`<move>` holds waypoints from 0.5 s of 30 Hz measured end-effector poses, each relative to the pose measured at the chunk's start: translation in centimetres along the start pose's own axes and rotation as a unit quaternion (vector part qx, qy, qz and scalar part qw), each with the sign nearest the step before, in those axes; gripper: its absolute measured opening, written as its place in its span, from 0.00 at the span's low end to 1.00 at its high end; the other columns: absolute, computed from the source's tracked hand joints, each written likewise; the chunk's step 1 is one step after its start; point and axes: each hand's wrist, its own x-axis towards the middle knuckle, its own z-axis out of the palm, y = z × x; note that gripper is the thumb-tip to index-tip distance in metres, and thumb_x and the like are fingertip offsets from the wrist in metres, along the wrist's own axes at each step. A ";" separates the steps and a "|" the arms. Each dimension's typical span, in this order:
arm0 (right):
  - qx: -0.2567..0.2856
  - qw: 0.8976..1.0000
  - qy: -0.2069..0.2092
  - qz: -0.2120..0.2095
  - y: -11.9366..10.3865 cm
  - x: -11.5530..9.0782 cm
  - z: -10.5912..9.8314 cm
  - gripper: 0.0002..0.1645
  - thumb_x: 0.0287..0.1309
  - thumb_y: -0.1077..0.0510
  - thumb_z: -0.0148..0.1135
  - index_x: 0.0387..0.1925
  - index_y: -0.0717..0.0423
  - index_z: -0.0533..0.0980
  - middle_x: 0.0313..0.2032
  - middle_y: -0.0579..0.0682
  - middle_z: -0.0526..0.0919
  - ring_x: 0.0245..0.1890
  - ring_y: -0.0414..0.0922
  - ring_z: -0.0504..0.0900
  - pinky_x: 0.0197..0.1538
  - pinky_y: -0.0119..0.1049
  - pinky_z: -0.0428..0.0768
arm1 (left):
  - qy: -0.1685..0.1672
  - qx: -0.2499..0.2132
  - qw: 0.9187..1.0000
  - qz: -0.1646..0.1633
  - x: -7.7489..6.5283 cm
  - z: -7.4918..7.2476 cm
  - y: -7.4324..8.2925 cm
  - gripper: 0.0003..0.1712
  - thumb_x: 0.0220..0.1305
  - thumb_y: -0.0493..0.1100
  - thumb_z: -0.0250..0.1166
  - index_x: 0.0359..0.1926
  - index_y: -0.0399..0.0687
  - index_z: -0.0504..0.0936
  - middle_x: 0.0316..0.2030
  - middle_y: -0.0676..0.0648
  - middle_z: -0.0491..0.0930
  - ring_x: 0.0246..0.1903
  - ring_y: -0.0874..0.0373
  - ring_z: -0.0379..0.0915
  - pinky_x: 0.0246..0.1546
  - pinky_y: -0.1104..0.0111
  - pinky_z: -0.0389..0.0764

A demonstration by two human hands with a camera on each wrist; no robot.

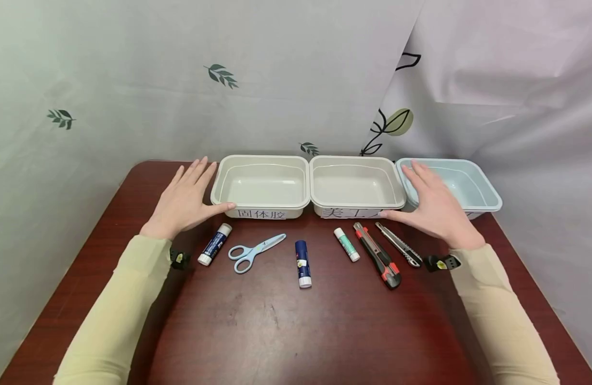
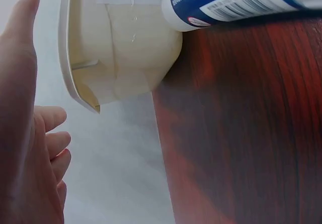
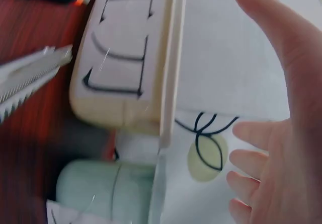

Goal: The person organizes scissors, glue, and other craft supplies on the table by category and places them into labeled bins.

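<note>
My left hand [image 1: 184, 202], fingers spread and holding nothing, is at the left end of a cream bin [image 1: 262, 206]; its thumb overlaps the front rim in the head view, but touch is unclear. With its fingers extended, my right hand [image 1: 436, 207] hovers over the near left part of a pale blue bin [image 1: 476, 184], beside the middle cream bin [image 1: 355, 204]. In front lie a blue glue stick [image 1: 215, 245], light blue scissors [image 1: 251, 253], a second blue glue stick [image 1: 302, 263], a green-and-white glue stick [image 1: 346, 245], a red-and-black utility knife [image 1: 378, 258] and a slim utility knife [image 1: 399, 245].
All three bins stand side by side along the far edge of the dark red table [image 1: 257, 331]. White labels with handwritten characters are on the cream bins' fronts; the blue bin's label is mostly hidden. A patterned pale curtain [image 1: 276, 80] hangs behind.
</note>
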 end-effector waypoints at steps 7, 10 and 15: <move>0.034 0.999 0.020 -0.023 -2.3 0.5 0.0 0.71 0.46 0.28 0.76 0.80 0.59 0.53 0.79 0.54 0.51 0.78 0.54 0.49 0.75 0.56 0.52 | -0.005 -0.005 1.000 0.003 0.6 0.3 -0.1 0.66 0.60 0.80 0.58 0.80 0.35 0.50 0.78 0.35 0.47 0.77 0.42 0.40 0.76 0.52 0.36; 0.046 0.998 0.017 -0.033 -3.5 0.8 0.2 0.71 0.46 0.28 0.76 0.80 0.58 0.53 0.79 0.51 0.50 0.78 0.54 0.49 0.75 0.56 0.52 | -0.010 -0.007 1.000 0.003 0.9 0.4 -0.2 0.66 0.60 0.80 0.57 0.79 0.34 0.50 0.78 0.35 0.47 0.77 0.42 0.40 0.76 0.51 0.36; 0.069 0.996 0.007 -0.048 -5.5 1.2 0.7 0.72 0.45 0.26 0.75 0.80 0.56 0.52 0.80 0.47 0.48 0.78 0.51 0.46 0.76 0.54 0.50 | -0.024 -0.009 1.000 -0.001 1.5 0.7 -0.4 0.67 0.61 0.80 0.56 0.79 0.34 0.48 0.78 0.34 0.46 0.78 0.42 0.39 0.76 0.52 0.35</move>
